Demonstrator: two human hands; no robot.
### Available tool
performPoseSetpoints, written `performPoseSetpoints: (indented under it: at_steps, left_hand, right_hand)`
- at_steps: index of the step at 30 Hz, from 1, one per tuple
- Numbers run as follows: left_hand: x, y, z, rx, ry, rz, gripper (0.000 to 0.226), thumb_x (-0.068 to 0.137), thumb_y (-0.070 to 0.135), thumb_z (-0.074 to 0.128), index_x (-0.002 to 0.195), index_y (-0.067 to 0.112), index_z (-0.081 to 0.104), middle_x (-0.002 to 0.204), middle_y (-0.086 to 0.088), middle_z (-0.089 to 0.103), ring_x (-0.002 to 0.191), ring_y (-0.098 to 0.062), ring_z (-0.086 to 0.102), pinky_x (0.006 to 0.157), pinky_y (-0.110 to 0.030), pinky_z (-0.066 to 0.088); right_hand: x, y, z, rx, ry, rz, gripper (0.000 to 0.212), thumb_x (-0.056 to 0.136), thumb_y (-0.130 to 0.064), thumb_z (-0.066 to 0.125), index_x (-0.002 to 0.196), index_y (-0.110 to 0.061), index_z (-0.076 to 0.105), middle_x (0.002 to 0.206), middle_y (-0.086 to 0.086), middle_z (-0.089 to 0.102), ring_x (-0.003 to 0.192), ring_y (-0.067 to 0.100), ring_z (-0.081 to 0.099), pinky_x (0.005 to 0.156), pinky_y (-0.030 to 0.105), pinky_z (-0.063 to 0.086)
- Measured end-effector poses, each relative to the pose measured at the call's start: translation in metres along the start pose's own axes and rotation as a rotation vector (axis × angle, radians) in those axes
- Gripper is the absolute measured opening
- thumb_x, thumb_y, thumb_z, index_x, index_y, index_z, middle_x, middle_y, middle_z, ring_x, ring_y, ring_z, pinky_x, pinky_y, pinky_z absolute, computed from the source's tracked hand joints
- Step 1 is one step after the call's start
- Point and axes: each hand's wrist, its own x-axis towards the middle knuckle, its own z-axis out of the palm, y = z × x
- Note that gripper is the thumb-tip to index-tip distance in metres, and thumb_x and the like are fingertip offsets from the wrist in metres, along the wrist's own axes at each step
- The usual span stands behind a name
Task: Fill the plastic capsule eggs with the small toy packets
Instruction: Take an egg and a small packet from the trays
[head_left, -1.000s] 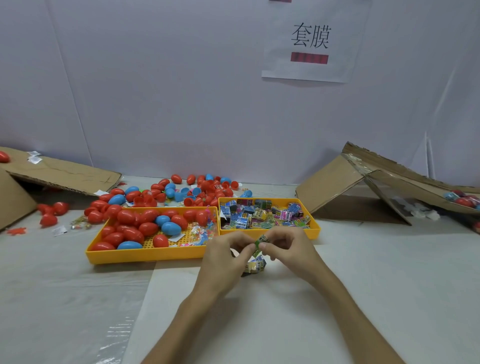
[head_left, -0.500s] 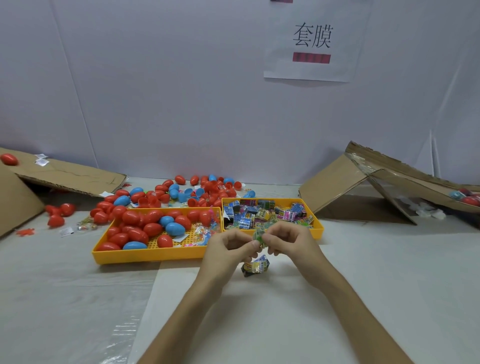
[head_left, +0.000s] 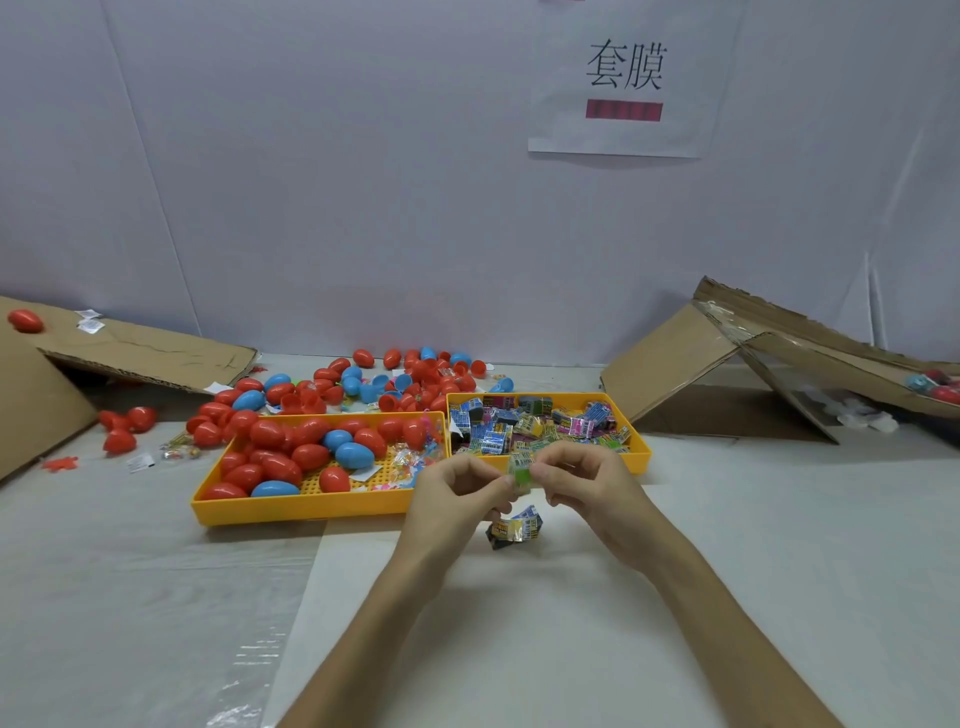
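Note:
My left hand and my right hand meet in front of the trays and pinch one small green toy packet between their fingertips. Below them, a crumpled blue and yellow packet lies on the table. The right yellow tray holds several printed toy packets. The left yellow tray holds several red and blue capsule eggs.
More red and blue eggs and egg halves lie loose behind the trays, a few at the left. Cardboard sheets lean at the far left and the right. A paper sign hangs on the white wall.
Both hands have risen slightly with the green packet, and their fingertips have shifted on it. The crumpled packet on the table has stayed put.

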Motion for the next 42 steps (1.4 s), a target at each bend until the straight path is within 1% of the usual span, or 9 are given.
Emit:
performPoseSetpoints:
  at_steps: [7,12,19,26,29,31,35,40,42]
  left_hand:
    - [0.001,-0.003,0.0,0.127,-0.001,0.048,0.013,0.085,0.002,0.071,0.073,0.006,0.066,0.064,-0.008,0.07,0.062,-0.018,0.068,0.065,-0.033,0.06]
    - [0.0,-0.003,0.002,0.162,0.025,0.049,0.007,0.088,0.002,0.069,0.088,0.007,0.064,0.071,-0.008,0.075,0.064,-0.022,0.071,0.063,-0.032,0.061]
    - [0.0,0.0,0.001,0.194,-0.004,0.035,0.014,0.085,0.012,0.078,0.094,0.017,0.068,0.077,-0.006,0.074,0.065,-0.02,0.071,0.059,-0.031,0.06]
    - [-0.003,0.0,0.005,0.271,0.082,0.19,0.01,0.088,0.011,0.076,0.087,0.017,0.068,0.069,-0.002,0.071,0.062,-0.017,0.068,0.057,-0.029,0.056]
    - [-0.002,0.0,0.004,0.258,0.166,0.224,0.019,0.088,-0.001,0.071,0.087,0.017,0.068,0.068,0.001,0.071,0.06,-0.013,0.067,0.055,-0.021,0.052]
    - [-0.003,0.0,0.004,0.28,0.203,0.269,0.025,0.087,-0.003,0.07,0.087,0.022,0.066,0.069,0.002,0.07,0.063,-0.013,0.068,0.057,-0.026,0.056]
    - [-0.007,-0.001,0.007,0.337,0.185,0.374,0.028,0.087,-0.003,0.069,0.09,0.024,0.065,0.068,0.003,0.067,0.065,-0.016,0.067,0.062,-0.037,0.057]
    - [-0.008,-0.004,0.008,0.442,0.126,0.429,0.025,0.089,-0.004,0.065,0.094,0.021,0.066,0.067,0.004,0.066,0.065,-0.015,0.066,0.062,-0.037,0.056]
    - [-0.008,-0.004,0.008,0.506,0.122,0.48,0.024,0.087,-0.007,0.064,0.093,0.016,0.066,0.064,0.006,0.064,0.063,-0.012,0.064,0.059,-0.029,0.053]
  right_hand:
    - [-0.001,-0.001,0.001,-0.042,-0.033,0.02,0.02,0.077,-0.022,0.075,0.085,-0.005,0.072,0.076,0.007,0.062,0.068,0.015,0.052,0.067,0.027,0.046]
    - [-0.002,-0.005,0.002,0.007,-0.054,-0.003,0.022,0.078,-0.019,0.074,0.087,0.001,0.07,0.079,0.011,0.06,0.07,0.014,0.053,0.066,0.025,0.047]
    - [-0.004,-0.007,0.002,-0.017,-0.091,-0.002,0.006,0.083,-0.018,0.073,0.079,-0.013,0.074,0.072,0.004,0.064,0.066,0.014,0.054,0.065,0.028,0.044]
    - [-0.003,-0.007,0.002,0.054,-0.08,0.002,0.006,0.082,-0.018,0.071,0.081,-0.014,0.075,0.068,0.006,0.057,0.061,0.015,0.048,0.061,0.024,0.042]
    - [-0.003,-0.008,0.002,0.048,-0.069,0.01,0.007,0.083,-0.019,0.07,0.082,-0.016,0.077,0.074,0.008,0.062,0.063,0.014,0.048,0.061,0.022,0.044]
    - [-0.003,-0.008,0.004,0.034,-0.076,0.011,0.007,0.084,-0.02,0.071,0.083,-0.017,0.077,0.075,0.005,0.065,0.062,0.013,0.05,0.06,0.022,0.045]
    - [-0.004,-0.008,0.007,-0.034,-0.088,0.016,0.012,0.086,-0.03,0.073,0.08,-0.02,0.076,0.071,0.003,0.06,0.063,0.014,0.05,0.064,0.026,0.045]
    - [-0.006,-0.01,0.008,-0.099,-0.124,0.012,0.013,0.087,-0.032,0.071,0.078,-0.025,0.076,0.071,-0.003,0.061,0.067,0.011,0.052,0.066,0.024,0.046]
    - [-0.007,-0.009,0.009,-0.146,-0.109,-0.005,0.011,0.087,-0.027,0.072,0.078,-0.026,0.077,0.071,-0.004,0.064,0.066,0.009,0.053,0.063,0.02,0.046]
